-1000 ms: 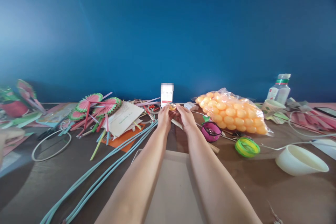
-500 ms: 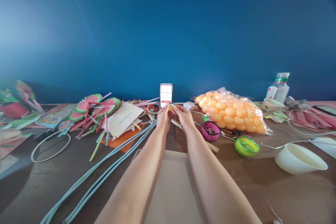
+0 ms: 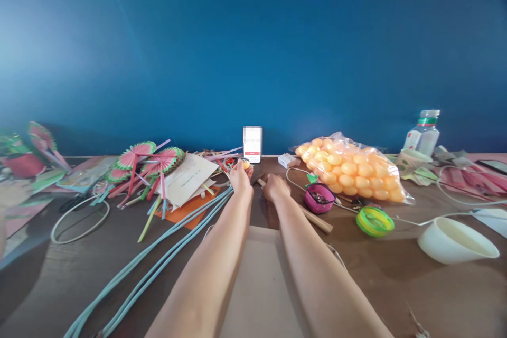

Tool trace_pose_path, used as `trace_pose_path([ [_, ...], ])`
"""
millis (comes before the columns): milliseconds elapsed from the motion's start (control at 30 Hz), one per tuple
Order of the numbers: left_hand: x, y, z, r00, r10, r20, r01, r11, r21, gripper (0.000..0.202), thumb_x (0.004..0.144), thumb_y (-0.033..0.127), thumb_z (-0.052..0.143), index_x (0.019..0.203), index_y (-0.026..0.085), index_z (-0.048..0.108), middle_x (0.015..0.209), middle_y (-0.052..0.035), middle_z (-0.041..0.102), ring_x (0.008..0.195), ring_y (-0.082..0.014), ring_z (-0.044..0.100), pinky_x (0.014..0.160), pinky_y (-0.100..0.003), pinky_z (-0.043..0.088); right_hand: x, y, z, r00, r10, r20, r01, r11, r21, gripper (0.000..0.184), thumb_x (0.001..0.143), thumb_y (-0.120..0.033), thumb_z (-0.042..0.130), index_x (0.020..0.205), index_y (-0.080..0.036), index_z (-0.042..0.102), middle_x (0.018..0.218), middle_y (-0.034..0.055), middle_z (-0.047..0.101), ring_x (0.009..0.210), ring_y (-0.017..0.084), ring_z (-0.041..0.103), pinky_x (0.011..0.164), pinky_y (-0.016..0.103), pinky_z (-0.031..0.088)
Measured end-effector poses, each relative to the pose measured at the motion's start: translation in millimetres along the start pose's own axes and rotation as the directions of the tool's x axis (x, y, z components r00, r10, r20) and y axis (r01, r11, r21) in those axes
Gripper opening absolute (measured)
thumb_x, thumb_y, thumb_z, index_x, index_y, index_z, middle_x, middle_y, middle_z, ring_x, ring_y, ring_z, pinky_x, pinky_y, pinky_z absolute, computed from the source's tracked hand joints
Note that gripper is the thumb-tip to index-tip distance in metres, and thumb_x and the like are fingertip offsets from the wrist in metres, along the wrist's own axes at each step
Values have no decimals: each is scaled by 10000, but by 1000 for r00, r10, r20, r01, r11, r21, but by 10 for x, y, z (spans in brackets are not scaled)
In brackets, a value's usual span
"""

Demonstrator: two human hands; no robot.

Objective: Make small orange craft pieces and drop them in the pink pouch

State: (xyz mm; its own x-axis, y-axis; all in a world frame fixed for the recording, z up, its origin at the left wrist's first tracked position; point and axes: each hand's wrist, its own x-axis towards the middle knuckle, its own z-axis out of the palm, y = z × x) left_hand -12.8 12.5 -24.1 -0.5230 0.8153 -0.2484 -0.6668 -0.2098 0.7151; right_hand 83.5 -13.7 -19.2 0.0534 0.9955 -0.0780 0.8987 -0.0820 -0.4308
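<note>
My left hand (image 3: 241, 177) is raised just in front of the phone, its fingertips pinching a small yellow-orange ball (image 3: 246, 164) with a dark patch on top. To its right, my right hand (image 3: 276, 187) is down at the table with curled fingers, closed over a wooden stick (image 3: 317, 220). The stick shows on both sides of this hand; its middle and my fingertips are hidden. Behind both hands a phone (image 3: 252, 145) with a lit white screen stands upright against the blue wall. Below my forearms lies a beige tray (image 3: 263, 274).
Right of my hands are a small white box (image 3: 289, 160), a purple bowl (image 3: 319, 198), a bag of orange balls (image 3: 352, 169), green-yellow rings (image 3: 374, 221) and a white cup (image 3: 457, 240). On the left are paper fans (image 3: 137, 156), papers (image 3: 190, 179) and pale blue tubes (image 3: 158, 264).
My hands have parted. The left keeps the small ball and has moved slightly left; the right has let go of it and come down onto the wooden stick.
</note>
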Motion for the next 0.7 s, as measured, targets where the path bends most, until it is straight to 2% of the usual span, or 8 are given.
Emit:
trace_pose_path([
  [100, 15, -3, -11, 999, 44, -30, -44, 999, 20, 178, 839, 322, 664, 839, 158, 594, 694, 1, 615, 564, -75, 588, 642, -218, 524, -3, 6, 5, 998, 5, -68, -3, 1000, 19, 303, 865, -223, 567, 1154, -179, 649, 1230, 195, 608, 1156, 323, 575, 894, 413, 442],
  [233, 5, 5, -2, 994, 75, -82, -74, 997, 22, 131, 862, 277, 628, 844, 156, 580, 665, 13, 595, 548, -69, 564, 621, -203, 514, -18, 3, -5, 971, -4, -238, 16, 999, 47, 317, 859, -221, 573, 1171, -186, 612, 1195, 174, 595, 1121, 302, 563, 903, 388, 426],
  [367, 9, 0, 7, 991, 8, -136, -4, 999, 32, 98, 873, 243, 606, 835, 162, 567, 629, 22, 568, 512, -68, 543, 584, -198, 501, -47, -36, -18, 906, -82, -415, 111, 993, 48, 276, 877, -204, 530, 1140, -207, 612, 1149, 149, 587, 1078, 291, 549, 900, 375, 408],
  [467, 16, -11, -2, 992, -40, -120, 45, 998, 42, 110, 852, 257, 639, 846, 163, 582, 645, 13, 578, 535, -79, 569, 598, -212, 512, -64, -73, -4, 836, -160, -525, 202, 979, 22, 263, 883, -188, 520, 1128, -214, 613, 1127, 135, 578, 1056, 279, 527, 896, 365, 394],
  [567, -1, -6, -3, 993, -66, -100, 69, 997, 32, 113, 858, 256, 641, 841, 159, 586, 663, 2, 584, 558, -85, 587, 615, -212, 518, -66, -90, 27, 785, -207, -584, 259, 966, 6, 256, 878, -175, 533, 1118, -208, 616, 1108, 127, 573, 1045, 274, 507, 886, 361, 389],
  [700, -55, 27, 27, 990, -102, -99, 104, 995, 11, 126, 902, 241, 589, 828, 139, 583, 651, -8, 578, 539, -82, 577, 600, -203, 518, -52, -87, 60, 772, -222, -595, 278, 960, 3, 247, 863, -154, 559, 1093, -211, 632, 1080, 114, 578, 1021, 270, 504, 849, 354, 395],
])
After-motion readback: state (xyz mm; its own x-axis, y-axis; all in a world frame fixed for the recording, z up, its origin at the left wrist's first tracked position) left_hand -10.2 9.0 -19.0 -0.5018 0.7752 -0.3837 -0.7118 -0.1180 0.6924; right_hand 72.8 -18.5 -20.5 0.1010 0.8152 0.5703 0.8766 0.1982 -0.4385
